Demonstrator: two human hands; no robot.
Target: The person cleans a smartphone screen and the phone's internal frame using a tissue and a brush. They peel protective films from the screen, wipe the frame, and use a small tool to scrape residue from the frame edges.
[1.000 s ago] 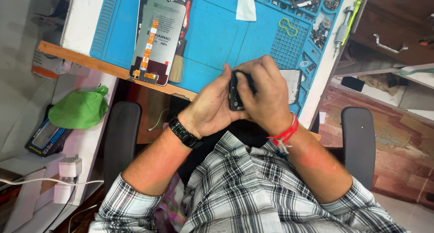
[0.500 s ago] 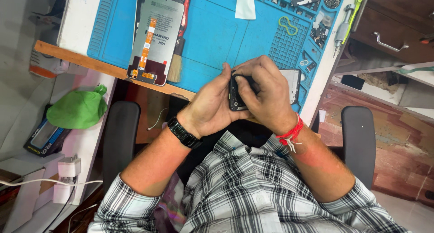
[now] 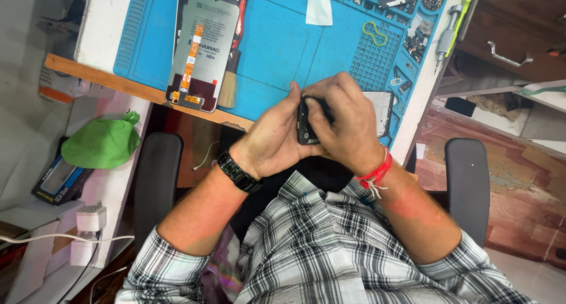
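Head view: left hand (image 3: 272, 136) and right hand (image 3: 345, 124), pressed together around a black phone (image 3: 305, 124), its long axis upright, above the desk (image 3: 100, 38) edge. Beyond: blue mat (image 3: 277, 50), loose screen panel (image 3: 201, 50), brush (image 3: 231, 74).

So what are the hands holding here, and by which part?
Both hands hold a black phone body edge-up: the left hand cups its left side, the right hand wraps its right side and top edge.

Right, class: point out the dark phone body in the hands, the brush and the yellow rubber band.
dark phone body (image 3: 305, 127), head view, exposed left edge.
brush (image 3: 227, 90), head view, pale bristles.
yellow rubber band (image 3: 375, 33), head view, on the loop.
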